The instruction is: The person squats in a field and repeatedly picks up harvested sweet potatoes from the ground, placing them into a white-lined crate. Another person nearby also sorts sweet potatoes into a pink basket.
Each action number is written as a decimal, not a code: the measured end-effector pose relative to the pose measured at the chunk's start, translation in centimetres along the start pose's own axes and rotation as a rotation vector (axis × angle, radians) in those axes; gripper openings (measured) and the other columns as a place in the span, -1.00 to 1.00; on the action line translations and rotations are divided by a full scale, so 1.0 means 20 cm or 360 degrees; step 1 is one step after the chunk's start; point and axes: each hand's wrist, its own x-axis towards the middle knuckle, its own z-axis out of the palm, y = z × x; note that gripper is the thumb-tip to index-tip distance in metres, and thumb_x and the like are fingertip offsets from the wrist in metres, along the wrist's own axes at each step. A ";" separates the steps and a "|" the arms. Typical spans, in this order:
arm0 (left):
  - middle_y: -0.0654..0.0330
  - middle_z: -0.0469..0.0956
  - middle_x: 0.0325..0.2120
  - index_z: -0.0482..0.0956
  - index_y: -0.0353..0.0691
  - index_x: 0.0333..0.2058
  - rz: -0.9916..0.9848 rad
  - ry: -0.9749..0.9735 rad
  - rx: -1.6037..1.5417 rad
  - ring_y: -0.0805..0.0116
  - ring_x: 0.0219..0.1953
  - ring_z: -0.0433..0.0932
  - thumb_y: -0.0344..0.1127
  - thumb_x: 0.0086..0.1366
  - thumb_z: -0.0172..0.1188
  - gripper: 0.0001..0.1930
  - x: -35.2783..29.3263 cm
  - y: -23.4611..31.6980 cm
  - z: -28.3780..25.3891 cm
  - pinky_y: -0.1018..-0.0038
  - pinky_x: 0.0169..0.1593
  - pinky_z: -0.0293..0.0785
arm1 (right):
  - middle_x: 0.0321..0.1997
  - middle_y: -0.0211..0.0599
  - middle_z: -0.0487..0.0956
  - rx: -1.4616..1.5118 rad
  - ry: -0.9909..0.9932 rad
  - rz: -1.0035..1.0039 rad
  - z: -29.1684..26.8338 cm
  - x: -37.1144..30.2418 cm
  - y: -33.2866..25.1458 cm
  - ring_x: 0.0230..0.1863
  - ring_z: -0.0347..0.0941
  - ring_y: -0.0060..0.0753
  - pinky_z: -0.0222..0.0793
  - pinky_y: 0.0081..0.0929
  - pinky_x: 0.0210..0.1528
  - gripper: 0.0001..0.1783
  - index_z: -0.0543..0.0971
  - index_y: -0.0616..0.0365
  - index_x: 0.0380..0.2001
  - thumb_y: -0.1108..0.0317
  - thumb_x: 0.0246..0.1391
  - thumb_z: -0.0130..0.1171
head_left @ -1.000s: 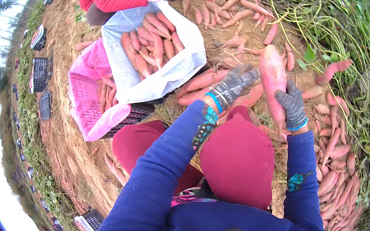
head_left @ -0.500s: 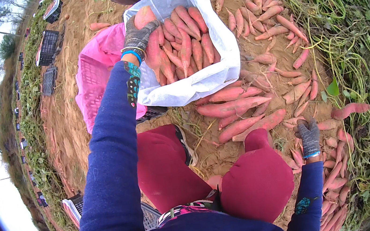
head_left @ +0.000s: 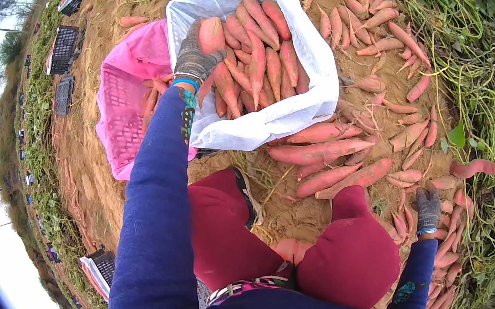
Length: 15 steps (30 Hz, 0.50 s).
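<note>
Moved into white-lined crate (head_left: 269, 128): plump pinkish sweet potato (head_left: 211, 34), left hand (head_left: 198, 59) gripping.

Left arm (head_left: 149, 212) far forward, right arm (head_left: 415, 276) nearer.

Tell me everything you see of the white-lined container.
The white-lined container is open-topped and roughly rectangular, standing upright on brown soil beside a pink-lined crate. Its thin, cloth-like white liner folds over the rim and hangs wrinkled, hiding most of the outer walls. Reddish sweet potatoes are piled inside. The gloved left hand reaches over its left side, gripping a large sweet potato; whether it touches the rim is unclear.
</note>
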 end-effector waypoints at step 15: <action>0.15 0.42 0.03 0.56 0.14 -0.05 0.1002 -0.1773 0.1358 0.12 0.18 0.32 -0.26 0.04 0.24 -0.58 -0.18 -0.05 0.00 0.21 0.26 0.20 | -0.26 -0.32 0.51 0.0088 -0.0169 0.0328 0.11 0.17 0.09 -0.42 0.47 -0.54 0.38 -0.63 -0.50 -0.42 0.23 0.19 0.23 0.54 0.13 0.07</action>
